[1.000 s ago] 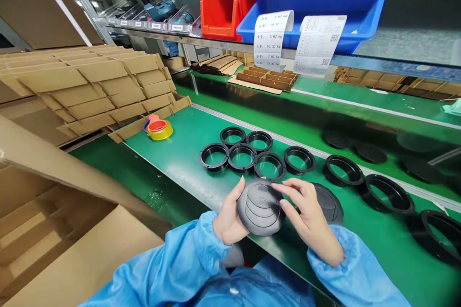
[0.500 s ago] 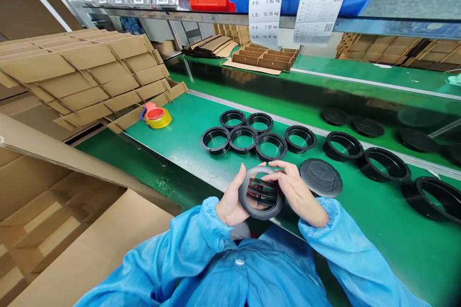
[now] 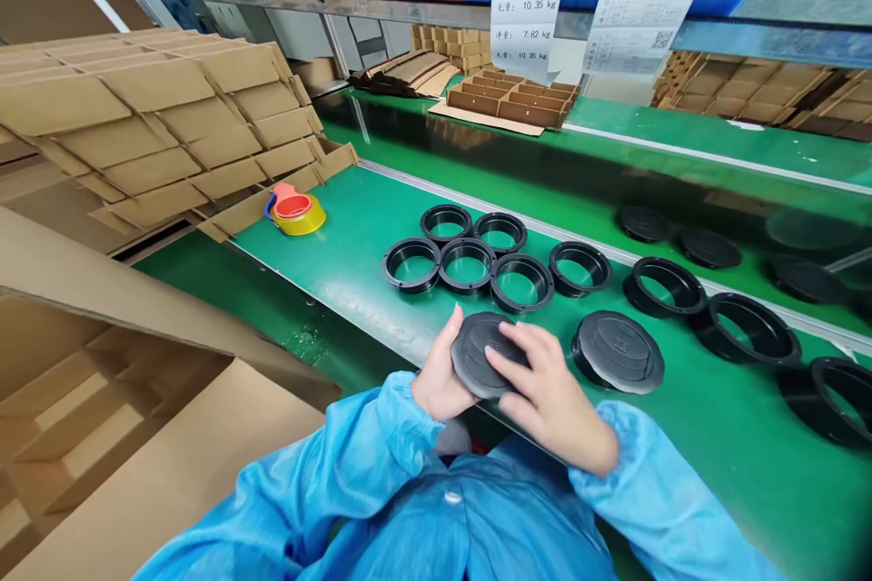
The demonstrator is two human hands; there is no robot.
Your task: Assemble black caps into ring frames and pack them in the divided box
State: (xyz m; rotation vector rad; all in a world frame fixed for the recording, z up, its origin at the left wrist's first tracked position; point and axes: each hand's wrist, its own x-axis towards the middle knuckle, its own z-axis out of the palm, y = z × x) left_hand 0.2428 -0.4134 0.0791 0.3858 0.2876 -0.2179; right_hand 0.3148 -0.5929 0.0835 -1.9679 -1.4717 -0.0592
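Above the bench's front edge, my left hand (image 3: 440,377) is closed around the left rim of a round black air vent (image 3: 480,349). The vent is tilted, and its face is a closed disc with no gaps between the slats. My right hand (image 3: 551,395) lies over the vent's right side, fingers apart and fingertips touching the face; its thumb is hard to make out. Just right of it, a second round air vent (image 3: 619,349) rests on the green bench with its face closed. Several open black rings (image 3: 467,265) stand in a group behind my hands.
More black rings (image 3: 664,286) run along the bench's right side. A yellow tape roll (image 3: 300,216) with a red piece sits at left, beside stacked cardboard dividers (image 3: 170,118). A large open carton (image 3: 224,436) is lower left. Paper labels (image 3: 528,9) hang from the shelf above.
The held vent's slats have swung from open, with gaps between them, to shut, forming a flat disc. My right hand has shifted slightly down across the face. The view has tilted a little.
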